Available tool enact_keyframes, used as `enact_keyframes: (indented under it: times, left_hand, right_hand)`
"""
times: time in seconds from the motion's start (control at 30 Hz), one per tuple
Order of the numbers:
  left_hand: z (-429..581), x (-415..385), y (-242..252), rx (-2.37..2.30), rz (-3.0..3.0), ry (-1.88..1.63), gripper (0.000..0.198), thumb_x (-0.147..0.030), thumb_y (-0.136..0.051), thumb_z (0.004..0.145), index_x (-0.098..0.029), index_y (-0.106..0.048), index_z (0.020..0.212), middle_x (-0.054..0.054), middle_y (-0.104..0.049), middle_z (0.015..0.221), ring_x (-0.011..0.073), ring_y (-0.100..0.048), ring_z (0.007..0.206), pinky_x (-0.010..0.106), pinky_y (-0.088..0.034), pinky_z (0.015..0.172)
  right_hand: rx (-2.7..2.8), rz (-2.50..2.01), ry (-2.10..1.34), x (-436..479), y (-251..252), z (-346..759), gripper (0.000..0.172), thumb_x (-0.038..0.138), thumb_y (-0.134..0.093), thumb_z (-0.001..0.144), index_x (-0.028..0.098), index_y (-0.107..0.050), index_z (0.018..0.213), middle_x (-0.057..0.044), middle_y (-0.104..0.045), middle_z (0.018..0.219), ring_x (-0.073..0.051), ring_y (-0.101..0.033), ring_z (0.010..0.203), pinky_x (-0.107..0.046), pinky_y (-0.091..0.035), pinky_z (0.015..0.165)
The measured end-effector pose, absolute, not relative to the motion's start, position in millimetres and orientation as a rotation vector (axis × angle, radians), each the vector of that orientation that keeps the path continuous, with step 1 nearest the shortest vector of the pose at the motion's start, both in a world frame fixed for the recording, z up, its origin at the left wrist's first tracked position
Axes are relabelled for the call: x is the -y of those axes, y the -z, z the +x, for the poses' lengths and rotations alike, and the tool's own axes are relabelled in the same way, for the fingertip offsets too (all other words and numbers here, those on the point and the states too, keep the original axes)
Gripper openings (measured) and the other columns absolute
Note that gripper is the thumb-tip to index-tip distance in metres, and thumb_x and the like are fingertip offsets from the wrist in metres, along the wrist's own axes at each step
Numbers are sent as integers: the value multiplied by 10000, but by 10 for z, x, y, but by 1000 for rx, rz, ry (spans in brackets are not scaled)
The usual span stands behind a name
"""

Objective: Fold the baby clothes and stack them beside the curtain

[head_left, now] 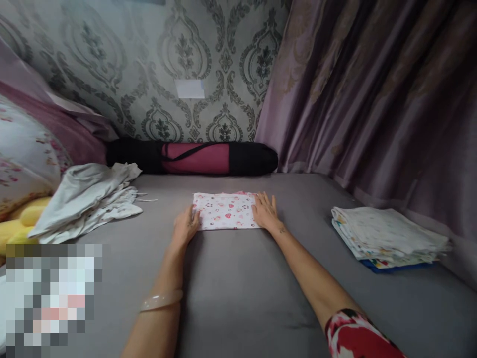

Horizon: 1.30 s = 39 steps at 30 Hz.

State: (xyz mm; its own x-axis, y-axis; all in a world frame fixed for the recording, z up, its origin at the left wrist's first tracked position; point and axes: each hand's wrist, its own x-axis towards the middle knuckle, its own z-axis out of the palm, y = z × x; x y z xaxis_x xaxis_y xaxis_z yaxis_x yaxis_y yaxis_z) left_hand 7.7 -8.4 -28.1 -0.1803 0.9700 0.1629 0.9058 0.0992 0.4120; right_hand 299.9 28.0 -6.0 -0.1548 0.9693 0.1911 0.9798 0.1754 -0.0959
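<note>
A white cloth (227,211) with pink hearts and small printed figures lies folded into a flat rectangle on the grey bed sheet. A bit of pink fabric shows at its far edge. My left hand (186,224) rests at the cloth's left edge, its thumb side touching the fabric and its fingers loosely extended. On the opposite side my right hand (265,211) lies over the right edge, palm down, with fingers spread and pointing away. Neither hand grips the cloth.
A stack of folded cloths (387,233) sits on the right. To the left lie a crumpled pale garment (89,196), a yellow plush item (22,226) and a floral pillow (26,149). Against the wall is a black and maroon long bag (201,158). Purple curtains (354,89) hang at right.
</note>
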Motion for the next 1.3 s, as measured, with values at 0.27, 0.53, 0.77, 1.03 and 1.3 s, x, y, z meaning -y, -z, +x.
enact_keyframes:
  times: [0.27,0.53,0.77,1.03,1.3]
  left_hand:
    - [398,68,87,-2029,2225,-765,439,-283,-407,950,-171,-479,1368,129,-493,1450,258,-390,1386,438,-349,1117]
    - [1085,-100,-169,-1957,2429,-548,482,-208,-355,959,-129,-410,1431,143,-404,1516,278,-257,1454,511,-226,1171]
    - [999,-193,48,-2076,2344,-615,473,-234,-355,962,-126,-439,1415,142,-433,1497,303,-310,1429,539,-247,1154]
    - [987,-260,91,-2111,2341,-592,486,-258,-309,984,-125,-427,1436,118,-392,1526,274,-258,1454,505,-188,1184]
    - [981,-256,178,-2023,2328,-372,467,-286,-304,987,-182,-462,1414,111,-408,1517,276,-332,1422,521,-227,1163]
  right_hand:
    - [2288,-1805,-96,-288,-5,2678,595,346,-272,992,36,-308,1498,-163,-264,1574,-265,-186,1467,-427,-113,1186]
    - [2272,-1643,-158,-214,-10,2374,563,287,-242,989,50,-325,1493,-129,-272,1575,-222,-159,1476,-446,-60,1195]
    - [2268,-1620,-130,-249,-42,2364,552,285,-269,983,51,-368,1474,-133,-315,1556,-243,-204,1463,-467,-63,1193]
    - [2307,-1589,-67,-318,27,2217,550,288,-265,987,72,-355,1484,-122,-300,1564,-237,-205,1462,-459,-64,1190]
    - [2369,-1629,-113,-318,167,2225,539,285,-253,988,82,-389,1468,-115,-309,1561,-235,-250,1445,-465,-119,1178]
